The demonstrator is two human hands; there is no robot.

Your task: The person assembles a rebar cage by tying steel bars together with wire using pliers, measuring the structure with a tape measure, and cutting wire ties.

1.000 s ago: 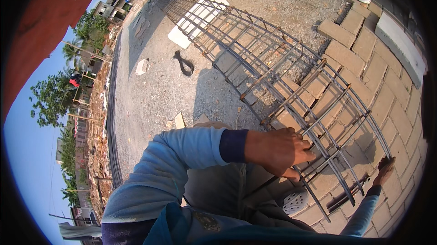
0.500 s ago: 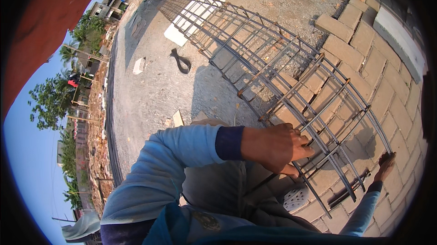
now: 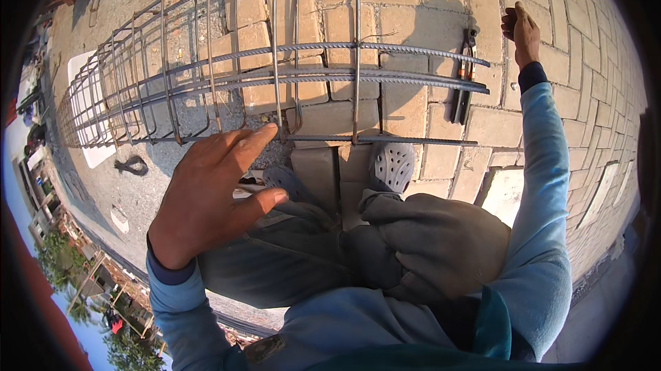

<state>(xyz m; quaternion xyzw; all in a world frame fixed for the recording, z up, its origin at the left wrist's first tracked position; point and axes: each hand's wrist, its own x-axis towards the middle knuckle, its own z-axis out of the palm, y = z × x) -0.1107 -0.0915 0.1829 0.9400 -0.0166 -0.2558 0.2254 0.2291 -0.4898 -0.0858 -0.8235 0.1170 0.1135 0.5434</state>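
Observation:
A long rebar cage [image 3: 275, 47], made of ribbed bars tied with square stirrups, stretches from the far left to loose bar ends in front of me. My left hand [image 3: 213, 192] hovers over its near lower bar [image 3: 420, 141], thumb and fingers apart, nothing in them; it looks close to a stirrup corner, but contact is unclear. Past the bar ends at right, my right hand [image 3: 525, 32] is held out, fingers loosely bent, with nothing visible in it. Between that hand and the cage, a long-handled cutter [image 3: 463, 81] with dark jaws lies on the pavers, partly beneath the bar ends.
Paving blocks [image 3: 578, 123] spread beneath the bars and to the right. My grey clogs [image 3: 394, 166] stand close by the cage's near bar. A coil of black wire [image 3: 132, 166] lies on gravel at left, near a white board [image 3: 86, 102] under the cage.
My view has swung to the right. My left hand has come off the cage's bar and opened. My right hand has left a bar end and reached outward.

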